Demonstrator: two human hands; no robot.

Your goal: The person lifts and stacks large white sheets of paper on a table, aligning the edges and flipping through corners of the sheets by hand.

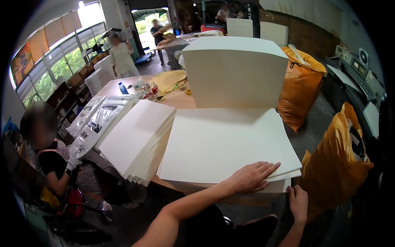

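My left hand (252, 177) lies flat, fingers stretched, on the near right corner of a low stack of large white sheets (218, 142) on the wooden table (181, 101). My right hand (298, 201) rests against the front side of the same stack at its corner, just below the top sheets; it grips nothing that I can see. A fanned pile of white sheets (138, 138) lies to the left of the stack, overhanging the table edge. Behind them stands a tall white block of sheets (236, 74).
Two stuffed orange bags (300, 88) (335, 164) stand on the right. Printed sheets in clear plastic (101, 119) lie at the table's left, touched by a co-worker's white-gloved hand (73, 161). Bottles and small items (144, 88) sit further back. Other people stand in the background.
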